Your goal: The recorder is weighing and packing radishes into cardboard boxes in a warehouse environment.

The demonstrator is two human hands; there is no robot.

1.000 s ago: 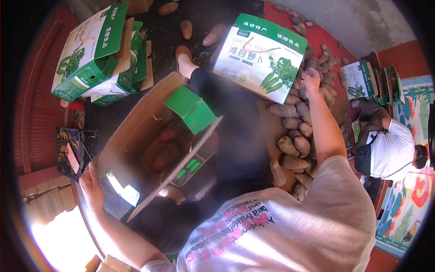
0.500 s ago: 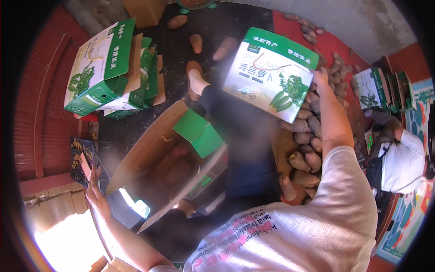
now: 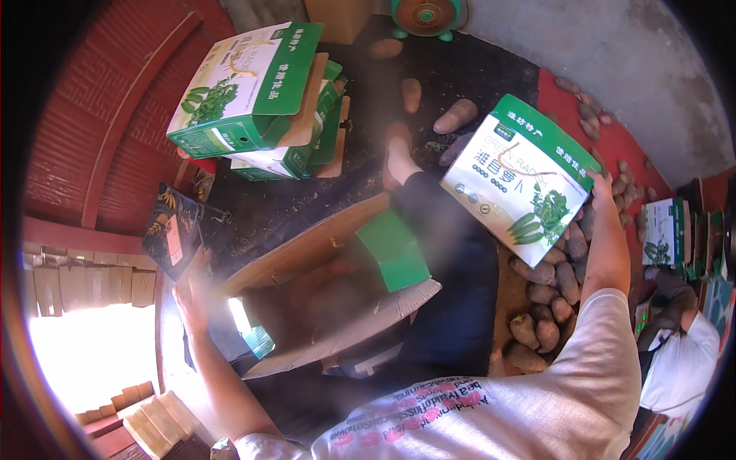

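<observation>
Cardboard carton (image 3: pixel 521 184) in right grip (image 3: pixel 603 190), hiding some tubers (image 3: pixel 547 336), left grip (image 3: pixel 192 297) unclear, fan (image 3: pixel 427 15) beyond

White T-shirt (image 3: pixel 529 406), short slvs., lightly creased; R sleeve (image 3: pixel 586 345) loose, ends nr. elbow; L sleeve (image 3: pixel 264 447) partly cut off by lower edge. Print (image 3: pixel 406 422): rows of dk. lettering w/ pink blotches. Trousers (image 3: pixel 460 307) dk., navy-ish. Shoe (image 3: pixel 395 132) brown, low-cut, a bit blurred. L hand (image 3: pixel 192 297) & R hand (image 3: pixel 604 188) both bare.
</observation>
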